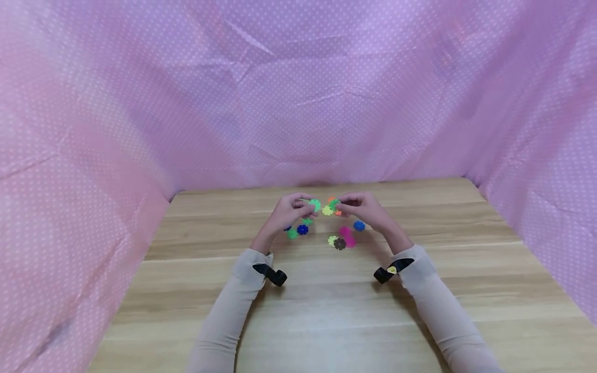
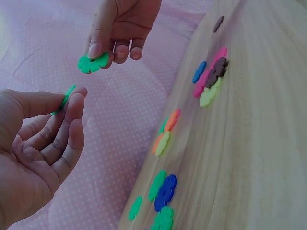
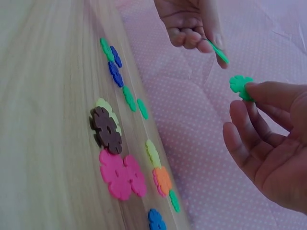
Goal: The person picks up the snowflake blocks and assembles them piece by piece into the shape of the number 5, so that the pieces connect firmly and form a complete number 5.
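Observation:
My left hand (image 1: 288, 212) pinches a light green plastic snowflake disc (image 1: 315, 205) between thumb and fingers, above the table. Across from it, my right hand (image 1: 369, 208) holds another green snowflake disc (image 2: 93, 63) by its edge, thumb on top. A small gap separates the two discs in both wrist views. Edge-on, the left hand's disc looks like a thin strip in the left wrist view. Beneath the hands lie loose discs: dark blue (image 1: 302, 229), brown (image 3: 106, 130), pink (image 3: 115, 175), orange (image 3: 163, 179) and yellow-green (image 3: 153, 153) ones.
On the wooden table (image 1: 317, 311), a blue disc (image 1: 359, 226) lies near the right hand, and several green discs (image 3: 129, 98) lie toward the left. Pink dotted cloth (image 1: 298, 114) hangs behind and at both sides. Each wrist wears a black camera strap (image 1: 270, 273).

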{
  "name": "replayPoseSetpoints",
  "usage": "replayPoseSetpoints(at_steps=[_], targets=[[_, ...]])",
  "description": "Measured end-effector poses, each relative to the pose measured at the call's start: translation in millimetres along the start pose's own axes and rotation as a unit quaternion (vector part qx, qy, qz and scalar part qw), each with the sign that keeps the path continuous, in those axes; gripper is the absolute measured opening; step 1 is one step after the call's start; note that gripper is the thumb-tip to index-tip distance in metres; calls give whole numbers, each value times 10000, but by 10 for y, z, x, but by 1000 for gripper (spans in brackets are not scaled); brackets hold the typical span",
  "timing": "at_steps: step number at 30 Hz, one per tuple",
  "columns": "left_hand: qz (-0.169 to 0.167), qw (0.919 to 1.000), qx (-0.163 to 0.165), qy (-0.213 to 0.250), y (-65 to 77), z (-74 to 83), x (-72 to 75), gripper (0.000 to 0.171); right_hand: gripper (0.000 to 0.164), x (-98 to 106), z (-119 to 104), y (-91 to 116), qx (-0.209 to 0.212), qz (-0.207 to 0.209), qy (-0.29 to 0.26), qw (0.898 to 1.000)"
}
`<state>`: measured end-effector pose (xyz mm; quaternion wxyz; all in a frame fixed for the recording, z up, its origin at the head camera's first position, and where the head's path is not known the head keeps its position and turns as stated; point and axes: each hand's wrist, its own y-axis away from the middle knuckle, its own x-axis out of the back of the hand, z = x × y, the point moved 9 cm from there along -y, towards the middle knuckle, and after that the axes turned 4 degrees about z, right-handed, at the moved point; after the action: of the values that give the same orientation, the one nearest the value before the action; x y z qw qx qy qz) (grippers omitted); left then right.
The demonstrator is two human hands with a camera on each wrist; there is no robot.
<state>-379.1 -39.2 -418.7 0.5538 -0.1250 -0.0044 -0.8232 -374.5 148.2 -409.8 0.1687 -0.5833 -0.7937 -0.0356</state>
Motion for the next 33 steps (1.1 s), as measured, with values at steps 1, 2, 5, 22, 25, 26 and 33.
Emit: replayPoseSetpoints(at_steps=[1,2,5,22,25,26,33], targets=[[28,10000,2,-3,2,5,3,29,25,-5,-18,-1,71,40,8,10000],[53,10000,4,11,5,12,4,29,25,-9,-41,-3,160,85,38,9998],[133,9999,9,59,10,46,6,29,21,-12,-115,-7,400,249,146,9988],[144,9990,-185,376,-45,99,-67,33,17,-100,-590,153,649,559,551,9948],[166,9989,-203,398,-32,85,-77,31,16,-106,-550,162,601,534,523,9954],[168,9988,-201,417,-26,78,-80,32,16,-108,-534,165,600,525,524,9954],[161,9980,-223,568,-21,45,-110,31,14,-87,-512,168,731,648,644,9931]])
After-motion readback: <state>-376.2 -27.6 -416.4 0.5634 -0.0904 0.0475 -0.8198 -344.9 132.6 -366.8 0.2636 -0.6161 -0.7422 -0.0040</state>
